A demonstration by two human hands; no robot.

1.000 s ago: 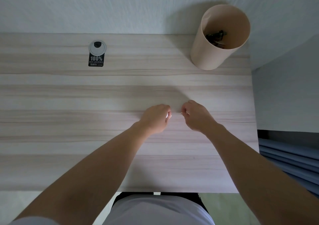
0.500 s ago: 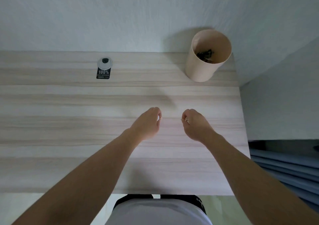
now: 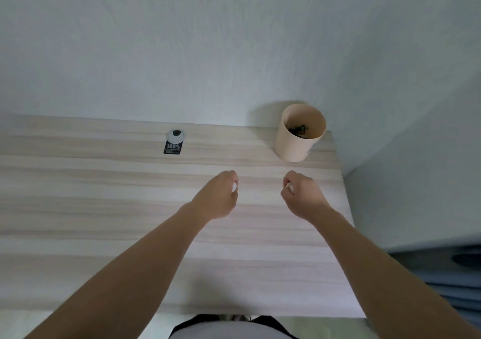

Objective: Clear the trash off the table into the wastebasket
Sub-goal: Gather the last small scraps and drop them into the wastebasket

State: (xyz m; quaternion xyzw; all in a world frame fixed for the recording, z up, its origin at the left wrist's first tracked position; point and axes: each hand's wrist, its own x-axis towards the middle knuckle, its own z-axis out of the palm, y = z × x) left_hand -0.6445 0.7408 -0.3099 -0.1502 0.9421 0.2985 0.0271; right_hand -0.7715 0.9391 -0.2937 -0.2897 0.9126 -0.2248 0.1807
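Note:
A beige cylindrical wastebasket stands at the far right corner of the pale wood table, with dark scraps at its bottom. My left hand is curled above the table's middle, and a small white scrap shows between its fingers. My right hand is curled a short way to the right, pinching a small white bit at its fingertips. Both hands hover in front of the wastebasket, apart from it.
A round white cable grommet with a black sticker below it sits near the table's far edge. A pale wall rises behind the table. Blue fabric lies past the table's right edge.
The view has tilted up, showing more wall. My hands have moved apart and forward toward the wastebasket, each still curled on its white scrap.

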